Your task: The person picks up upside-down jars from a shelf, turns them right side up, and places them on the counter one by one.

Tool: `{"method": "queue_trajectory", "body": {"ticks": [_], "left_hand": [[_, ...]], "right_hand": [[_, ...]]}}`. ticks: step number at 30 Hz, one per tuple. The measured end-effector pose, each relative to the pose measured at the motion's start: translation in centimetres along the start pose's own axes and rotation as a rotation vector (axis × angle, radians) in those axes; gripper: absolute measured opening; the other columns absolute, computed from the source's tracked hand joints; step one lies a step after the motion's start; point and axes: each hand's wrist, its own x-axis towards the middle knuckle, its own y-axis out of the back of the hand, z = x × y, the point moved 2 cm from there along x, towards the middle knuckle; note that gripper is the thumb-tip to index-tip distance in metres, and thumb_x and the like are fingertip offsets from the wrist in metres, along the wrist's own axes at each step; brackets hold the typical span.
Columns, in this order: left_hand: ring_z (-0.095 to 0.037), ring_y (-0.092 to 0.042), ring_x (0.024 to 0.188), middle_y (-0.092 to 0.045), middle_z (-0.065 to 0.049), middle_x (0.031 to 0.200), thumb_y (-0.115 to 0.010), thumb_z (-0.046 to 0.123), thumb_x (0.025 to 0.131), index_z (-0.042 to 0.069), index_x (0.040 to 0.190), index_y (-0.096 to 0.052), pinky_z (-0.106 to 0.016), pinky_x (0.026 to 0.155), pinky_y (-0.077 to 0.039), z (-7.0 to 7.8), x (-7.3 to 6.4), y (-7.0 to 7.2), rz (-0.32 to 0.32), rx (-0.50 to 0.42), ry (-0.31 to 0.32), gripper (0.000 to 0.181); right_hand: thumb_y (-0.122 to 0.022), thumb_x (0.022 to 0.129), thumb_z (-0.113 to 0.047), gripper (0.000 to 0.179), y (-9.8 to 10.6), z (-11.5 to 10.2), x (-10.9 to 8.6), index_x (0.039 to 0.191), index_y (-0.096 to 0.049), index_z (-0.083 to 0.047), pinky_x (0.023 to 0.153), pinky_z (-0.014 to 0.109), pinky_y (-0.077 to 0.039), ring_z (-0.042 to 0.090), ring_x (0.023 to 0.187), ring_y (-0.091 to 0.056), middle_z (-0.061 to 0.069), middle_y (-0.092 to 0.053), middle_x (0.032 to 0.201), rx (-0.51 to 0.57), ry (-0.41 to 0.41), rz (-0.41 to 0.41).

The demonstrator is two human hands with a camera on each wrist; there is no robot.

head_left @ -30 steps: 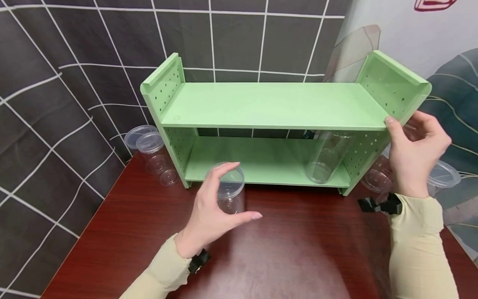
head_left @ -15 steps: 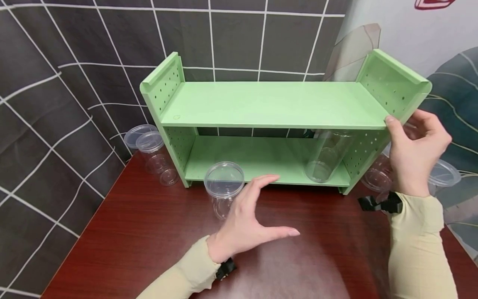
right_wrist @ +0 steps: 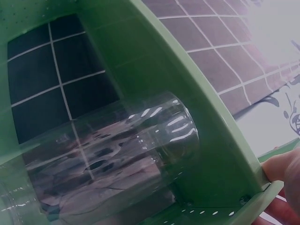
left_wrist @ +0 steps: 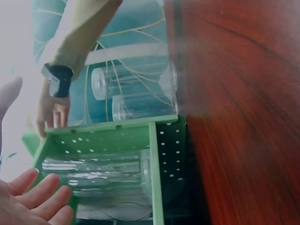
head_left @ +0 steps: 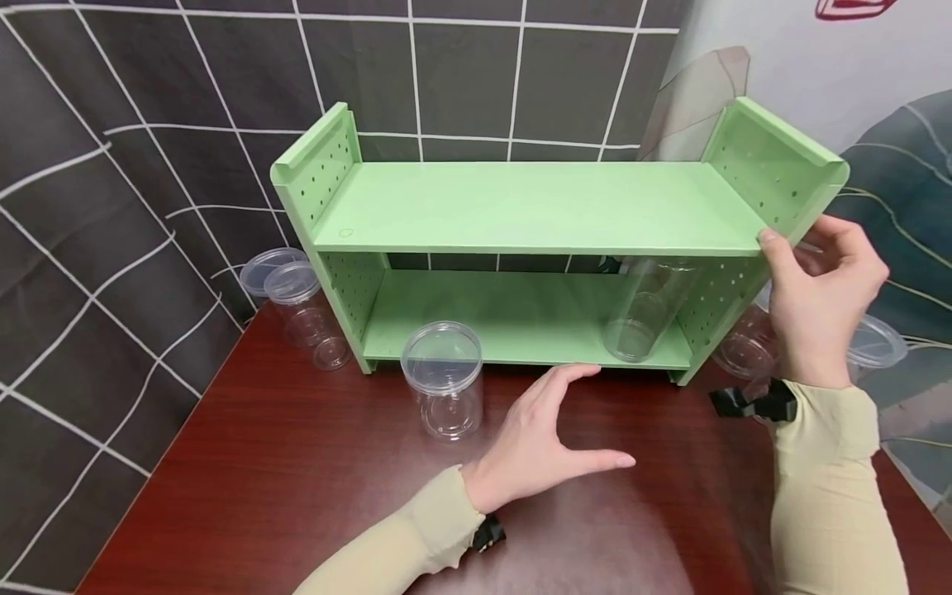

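A green two-tier shelf [head_left: 521, 207] stands on the dark red table. My right hand [head_left: 825, 297] grips its right side panel, thumb at the upper board's front corner and fingers on the panel's outer side. The right wrist view shows the thumb [right_wrist: 277, 165] against the green edge. My left hand [head_left: 531, 442], fingers and thumb spread in a wide curve, hovers before the shelf and holds nothing. Just left of it, a clear lidded jar [head_left: 446, 388] stands upright on the table. A tall clear jar [head_left: 643, 318] stands on the lower board, near its right end.
Clear jars with lids [head_left: 293, 285] stand left of the shelf. More clear jars [head_left: 873, 343] are on the right, partly hidden by the right arm. A dark tiled backdrop [head_left: 476, 74] rises behind the shelf. The table's left edge runs along the backdrop.
My left hand has moved right, away from the lidded jar, which now shows fully and stays on the table. The right hand keeps its grip on the shelf.
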Motion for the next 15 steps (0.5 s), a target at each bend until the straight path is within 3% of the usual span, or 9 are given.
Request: {"method": "queue_trajectory", "body": {"ticks": [8,15], "left_hand": [[-0.006,-0.042,0.136,-0.046,0.018,0.147,-0.083,0.059,0.077,0.024,0.150,-0.042,-0.031,0.109,-0.040,-0.3,3.0,-1.0,-0.015,0.006,0.100,0.091],[-0.009,-0.044,0.135,-0.046,0.011,0.147,-0.084,0.059,0.077,0.023,0.151,-0.041,-0.029,0.108,-0.042,-0.8,5.8,-1.9,0.070,-0.032,0.171,0.093]], "right_hand": [[-0.080,0.083,0.000,0.034,0.0,-0.3,-0.3,0.116,-0.074,-0.006,0.086,0.020,-0.055,0.014,0.091,-0.071,0.007,-0.070,0.107,0.036,-0.019,-0.003],[-0.080,0.084,-0.001,0.033,0.1,-0.2,-0.1,0.116,-0.074,-0.006,0.086,0.020,-0.054,0.014,0.091,-0.071,0.007,-0.070,0.108,0.038,-0.022,-0.001]]}}
